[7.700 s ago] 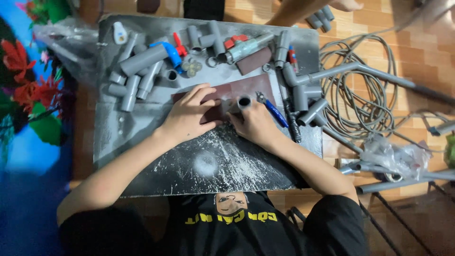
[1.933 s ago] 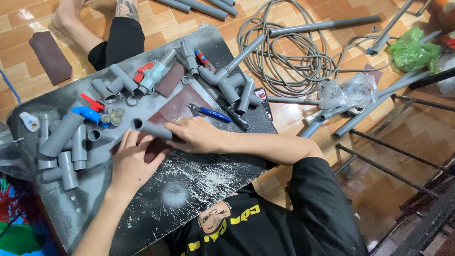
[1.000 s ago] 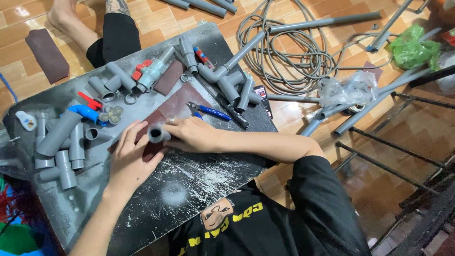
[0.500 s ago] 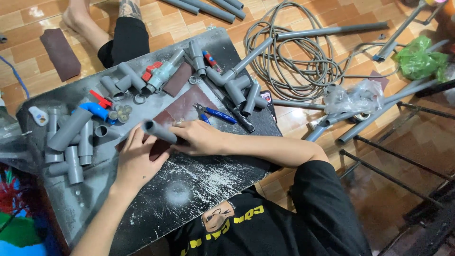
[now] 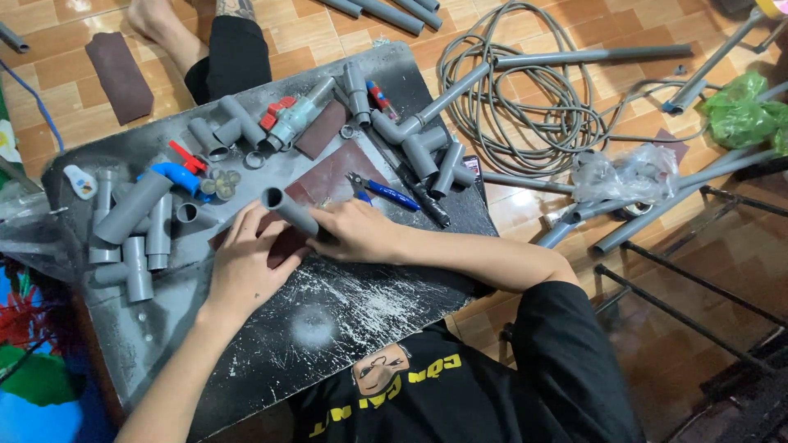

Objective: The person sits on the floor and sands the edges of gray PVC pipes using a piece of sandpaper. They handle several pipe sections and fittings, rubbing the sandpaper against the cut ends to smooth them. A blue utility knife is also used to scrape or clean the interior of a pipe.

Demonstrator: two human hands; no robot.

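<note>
A short grey pipe piece (image 5: 289, 212) lies tilted over a sheet of brown sandpaper (image 5: 345, 172) on the dark work board (image 5: 345, 303). My right hand (image 5: 355, 231) grips the pipe's near end. My left hand (image 5: 246, 267) presses flat on the sandpaper beside the pipe, fingers spread and touching it. The pipe's open end points up and to the left.
Several grey pipe fittings (image 5: 131, 230) lie at the board's left, with a blue elbow (image 5: 176, 176) and red-handled valves (image 5: 279, 111). Blue-handled pliers (image 5: 386, 193) rest just past my right hand. A coiled grey hose (image 5: 525, 115), long pipes and plastic bags lie on the floor at right. Another person's leg (image 5: 234, 49) is beyond the board.
The pipe piece has turned and shifted slightly on the sandpaper between my hands. The camera view has moved a little.
</note>
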